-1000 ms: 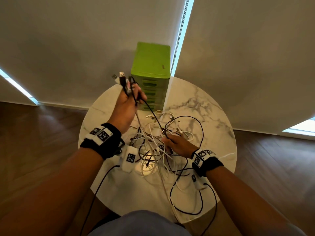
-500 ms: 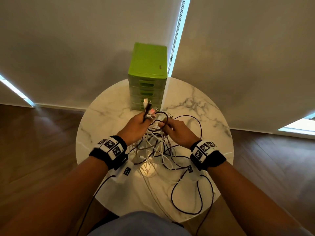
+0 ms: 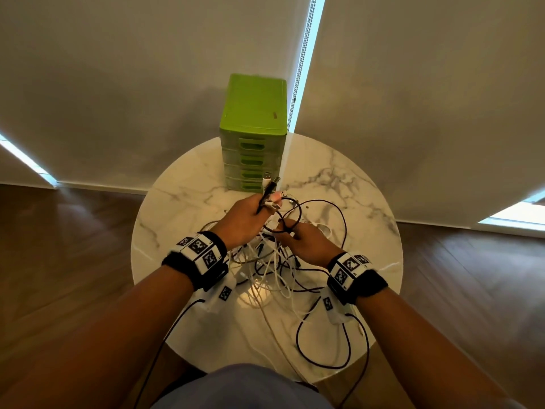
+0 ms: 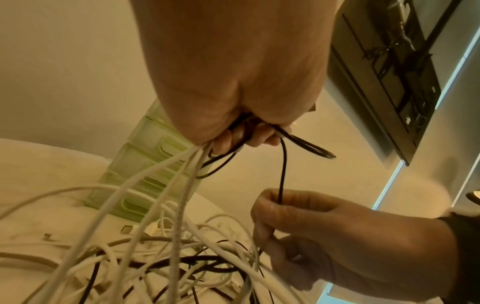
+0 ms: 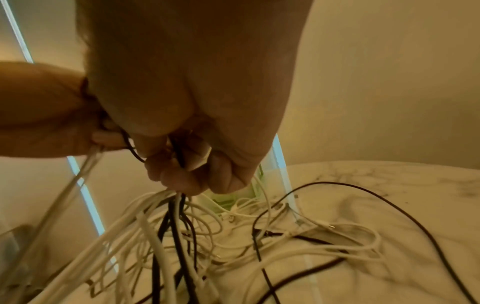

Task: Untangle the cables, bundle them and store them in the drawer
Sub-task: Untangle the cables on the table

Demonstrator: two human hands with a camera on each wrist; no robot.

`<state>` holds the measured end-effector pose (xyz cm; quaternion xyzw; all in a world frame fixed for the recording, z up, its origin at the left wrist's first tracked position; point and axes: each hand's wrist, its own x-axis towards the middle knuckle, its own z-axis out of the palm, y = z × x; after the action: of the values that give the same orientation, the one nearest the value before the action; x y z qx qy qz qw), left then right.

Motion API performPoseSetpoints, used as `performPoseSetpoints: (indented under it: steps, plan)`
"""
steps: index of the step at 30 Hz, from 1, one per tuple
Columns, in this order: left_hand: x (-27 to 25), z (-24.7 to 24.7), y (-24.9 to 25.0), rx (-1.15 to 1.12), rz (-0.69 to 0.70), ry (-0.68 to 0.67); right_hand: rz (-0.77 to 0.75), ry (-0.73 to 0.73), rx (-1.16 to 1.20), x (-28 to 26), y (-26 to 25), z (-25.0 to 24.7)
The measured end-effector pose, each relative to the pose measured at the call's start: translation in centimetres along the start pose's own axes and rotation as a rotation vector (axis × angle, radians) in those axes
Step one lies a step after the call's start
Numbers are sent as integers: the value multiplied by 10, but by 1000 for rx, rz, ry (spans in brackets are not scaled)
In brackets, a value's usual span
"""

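Cables [image 3: 267, 261], black and white, lie in a loose tangle on the middle of the round marble table [image 3: 177, 208], and both hands are in among them. Left hand [image 3: 244, 221] is fisted round a bunch of cable ends, plugs [image 3: 269, 187] poking up out of the top of the fist, white and black strands trailing down from its underside into the heap. Right hand [image 3: 306, 243] sits just beside it, fingers [image 4: 291, 207] curled in a pinch on a single black cable [image 4: 282, 168] that runs taut from the left fist down into the right one; a small black loop [image 3: 287, 215] arcs between the two hands. More strands hang from under the right hand into the pile. One long black lead [image 3: 324, 346] loops toward the near edge of the table. At the far edge stands the green drawer unit [image 3: 253, 125], its drawers pushed in, just beyond the raised plugs.
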<state>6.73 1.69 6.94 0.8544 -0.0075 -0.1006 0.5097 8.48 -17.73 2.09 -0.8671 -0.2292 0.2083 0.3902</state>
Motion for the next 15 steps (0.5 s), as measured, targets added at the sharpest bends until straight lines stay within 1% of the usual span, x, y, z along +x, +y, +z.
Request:
performPoseSetpoints:
  steps: [5,8,12,15]
  plan:
    - [0,-11,-2,-105,14,82,73,13,-34,1,34,9]
    - [2,-25,-4,-140,-1,144,86,33,-23,0,52,9]
    - [3,-40,-11,-162,-16,269,97,83,-29,-5,52,-9]
    - [1,-38,-11,-134,-21,280,99,154,-53,-6,48,-18]
